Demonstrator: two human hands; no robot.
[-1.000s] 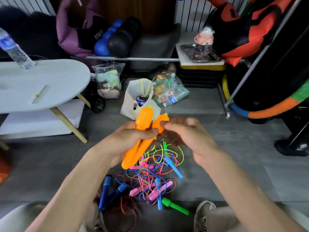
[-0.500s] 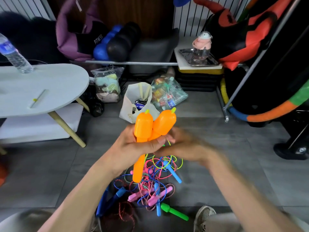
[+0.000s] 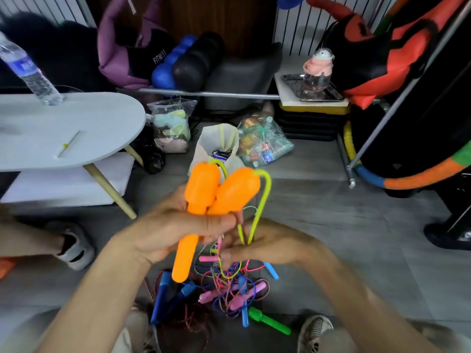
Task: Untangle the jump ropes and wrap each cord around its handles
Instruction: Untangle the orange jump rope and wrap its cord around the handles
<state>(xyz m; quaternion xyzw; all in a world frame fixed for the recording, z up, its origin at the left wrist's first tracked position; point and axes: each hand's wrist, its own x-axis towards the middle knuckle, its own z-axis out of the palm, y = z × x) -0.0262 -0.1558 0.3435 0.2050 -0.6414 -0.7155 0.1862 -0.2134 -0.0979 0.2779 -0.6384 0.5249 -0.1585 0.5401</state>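
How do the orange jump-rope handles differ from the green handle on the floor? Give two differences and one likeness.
The orange handles are gripped together, upright, in the left hand; the green handle lies flat on the floor, untouched. The orange handles look fatter and carrot-shaped, the green handle slimmer. Both are bright plastic.

A grey oval counter (image 3: pixel 76 128) stands at the left — a water bottle (image 3: pixel 28 72) leans on its far edge. Right of the counter, on the floor, sit a clear bag (image 3: pixel 172 126), a white tote (image 3: pixel 216 146) and a plastic sack (image 3: pixel 262 142) — farther right, a metal tray (image 3: pixel 313 89).
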